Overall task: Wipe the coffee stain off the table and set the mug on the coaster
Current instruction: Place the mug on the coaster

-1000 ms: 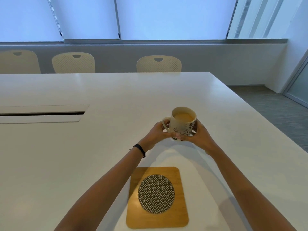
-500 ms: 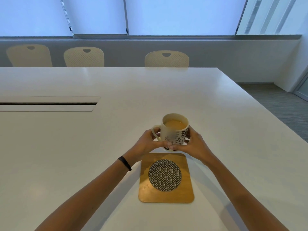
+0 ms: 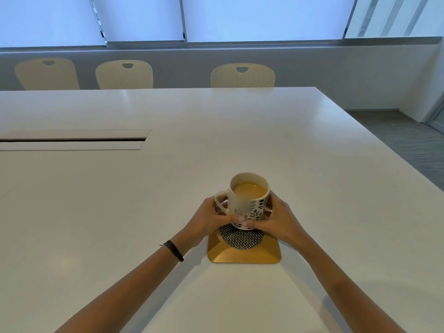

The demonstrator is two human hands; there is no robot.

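we see left hand [image 3: 208, 218] and right hand [image 3: 280, 221] both wrapped round full mug [image 3: 249, 200], over coaster [image 3: 243, 248]. no words readable.

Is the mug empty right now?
No, the mug holds light brown coffee nearly up to its rim, while the left hand and right hand grip its sides.

Three cream chairs [image 3: 242, 75] stand beneath blinds [image 3: 262, 18].
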